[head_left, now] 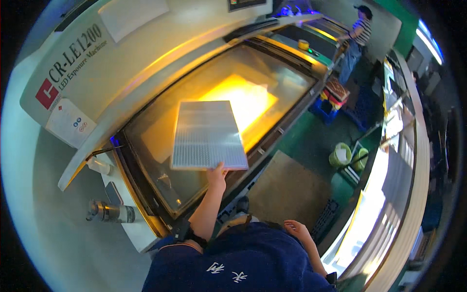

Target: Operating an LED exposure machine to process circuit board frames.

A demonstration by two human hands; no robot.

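My left hand [217, 174] grips the near edge of a thin silvery rectangular panel [209, 134], with the thumb on its upper face. Fine parallel rows cover the panel. It is held up over the glass bed [185, 190] of a large exposure machine, where a bright yellow glow shows beyond and beside it. What lies under the panel is hidden. My right hand [296, 228] hangs by my waist, fingers loosely extended and apart, holding nothing.
The machine's raised white lid [131, 63] curves over the bed. A bottle [109, 212] and a phone [114, 193] lie on the left ledge. Green buckets [340, 155] stand on the floor at right, near a bright light table [362, 219]. Another person [359, 39] stands far right.
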